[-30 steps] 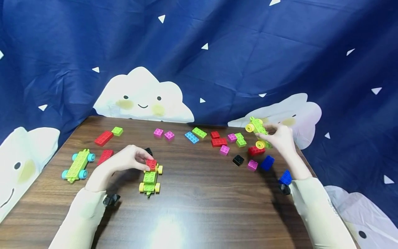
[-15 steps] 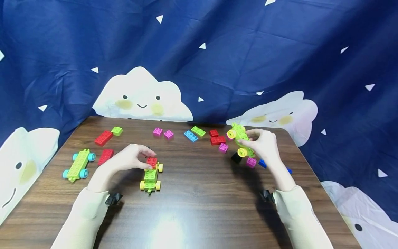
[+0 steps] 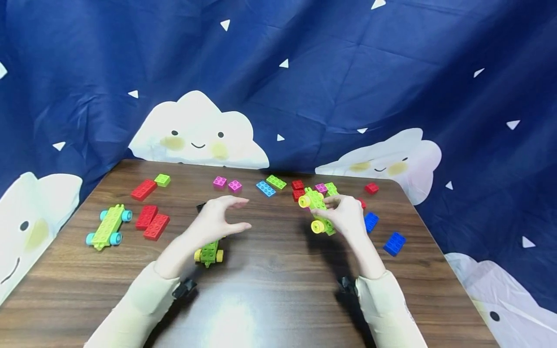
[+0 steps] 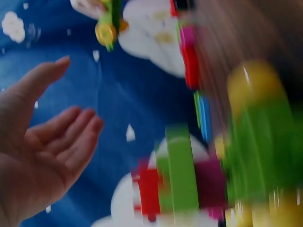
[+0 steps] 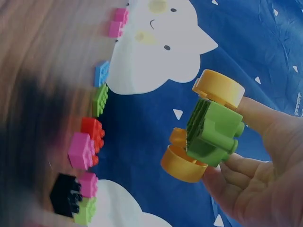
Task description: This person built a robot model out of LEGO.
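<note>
My left hand (image 3: 215, 222) is raised over the table with thumb and fingers spread apart, holding nothing. Below it stands a toy car (image 3: 210, 253) with a green base and yellow wheels; its upper half is hidden by the hand in the head view. In the left wrist view, stacked red, green and purple bricks (image 4: 180, 175) show beside the car's blurred green base. My right hand (image 3: 345, 215) grips a second green car base (image 5: 215, 132) with yellow wheels by its side, lifted above the table and tilted.
At the left lies a green car base (image 3: 109, 227) with blue wheels, near red bricks (image 3: 156, 227) and a lime brick (image 3: 163, 180). Pink bricks (image 3: 235, 186), a blue brick (image 3: 265, 188) and a green one (image 3: 276, 181) line the back. Blue bricks (image 3: 394, 243) lie at the right.
My right hand has carried the car base left, toward the table's middle. My left hand has let go of the car's red brick and moved right, its fingers spreading.
</note>
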A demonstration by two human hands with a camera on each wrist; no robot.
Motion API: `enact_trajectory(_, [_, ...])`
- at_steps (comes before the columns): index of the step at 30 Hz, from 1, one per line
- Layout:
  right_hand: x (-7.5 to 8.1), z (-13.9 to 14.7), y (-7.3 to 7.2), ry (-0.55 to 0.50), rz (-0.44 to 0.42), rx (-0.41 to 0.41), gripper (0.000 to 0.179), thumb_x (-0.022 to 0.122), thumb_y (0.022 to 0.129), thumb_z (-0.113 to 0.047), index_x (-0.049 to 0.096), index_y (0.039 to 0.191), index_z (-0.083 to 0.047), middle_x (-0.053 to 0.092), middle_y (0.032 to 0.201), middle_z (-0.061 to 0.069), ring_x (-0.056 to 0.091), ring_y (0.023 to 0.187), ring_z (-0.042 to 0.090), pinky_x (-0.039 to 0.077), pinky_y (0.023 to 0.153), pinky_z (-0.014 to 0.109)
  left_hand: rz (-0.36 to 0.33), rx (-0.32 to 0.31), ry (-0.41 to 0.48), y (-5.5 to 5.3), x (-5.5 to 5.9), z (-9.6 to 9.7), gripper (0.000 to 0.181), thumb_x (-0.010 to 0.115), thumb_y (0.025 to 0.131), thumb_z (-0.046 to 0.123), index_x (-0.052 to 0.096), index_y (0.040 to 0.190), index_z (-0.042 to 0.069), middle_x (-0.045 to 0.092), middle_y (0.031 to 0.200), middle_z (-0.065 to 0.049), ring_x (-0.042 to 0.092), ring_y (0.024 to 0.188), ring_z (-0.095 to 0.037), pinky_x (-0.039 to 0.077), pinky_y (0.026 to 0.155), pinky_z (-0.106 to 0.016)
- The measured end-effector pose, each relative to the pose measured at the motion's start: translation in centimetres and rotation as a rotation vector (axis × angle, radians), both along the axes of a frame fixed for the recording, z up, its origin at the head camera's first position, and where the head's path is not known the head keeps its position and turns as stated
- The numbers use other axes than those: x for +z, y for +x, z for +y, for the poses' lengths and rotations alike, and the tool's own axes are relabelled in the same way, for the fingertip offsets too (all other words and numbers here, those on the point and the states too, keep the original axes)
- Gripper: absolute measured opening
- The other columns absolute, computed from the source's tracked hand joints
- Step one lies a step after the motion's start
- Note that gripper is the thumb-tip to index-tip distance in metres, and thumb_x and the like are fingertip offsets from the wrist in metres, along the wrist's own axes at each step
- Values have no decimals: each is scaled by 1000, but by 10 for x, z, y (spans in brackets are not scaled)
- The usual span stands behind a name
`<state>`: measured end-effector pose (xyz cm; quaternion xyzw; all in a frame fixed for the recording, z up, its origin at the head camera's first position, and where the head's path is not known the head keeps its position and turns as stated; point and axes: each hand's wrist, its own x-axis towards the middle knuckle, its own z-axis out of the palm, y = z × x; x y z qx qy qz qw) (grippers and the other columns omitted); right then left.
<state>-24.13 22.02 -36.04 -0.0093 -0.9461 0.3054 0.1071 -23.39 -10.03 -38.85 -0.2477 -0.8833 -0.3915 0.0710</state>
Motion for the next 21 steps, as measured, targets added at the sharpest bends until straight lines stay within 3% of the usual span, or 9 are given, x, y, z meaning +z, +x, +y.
enact_trajectory(5, [-8, -11, 2, 6, -48, 11, 48, 85, 72, -36, 74, 103, 0, 75, 92, 16, 71, 86, 29, 53, 74, 40, 12, 4, -32, 4, 2, 40, 74, 85, 73, 35, 57, 134, 5, 65, 127, -12, 62, 115, -27, 48, 99, -46])
enact_trajectory(10, [-18, -23, 2, 31, -101, 10, 46, 87, 70, -35, 75, 99, -1, 76, 89, 13, 71, 85, 27, 54, 75, 41, -72, -10, -79, 1, -6, 69, 87, 85, 71, 38, 47, 141, 3, 55, 140, -15, 55, 124, -30, 43, 105, -48])
enact_trajectory(16, [-31, -36, 2, 78, -151, 9, 42, 88, 67, -34, 75, 93, -4, 76, 81, 8, 70, 84, 26, 51, 82, 45, -126, -74, -126, -5, -21, 90, 97, 88, 69, 37, 41, 143, -4, 48, 144, -22, 47, 132, -37, 39, 109, -51])
enact_trajectory(21, [-41, -44, 2, 107, -177, 34, 41, 88, 66, -33, 74, 91, -3, 75, 79, 7, 70, 82, 25, 50, 87, 47, -157, -87, -151, -7, -33, 101, 98, 88, 68, 37, 40, 142, -7, 49, 141, -24, 49, 129, -38, 41, 108, -51])
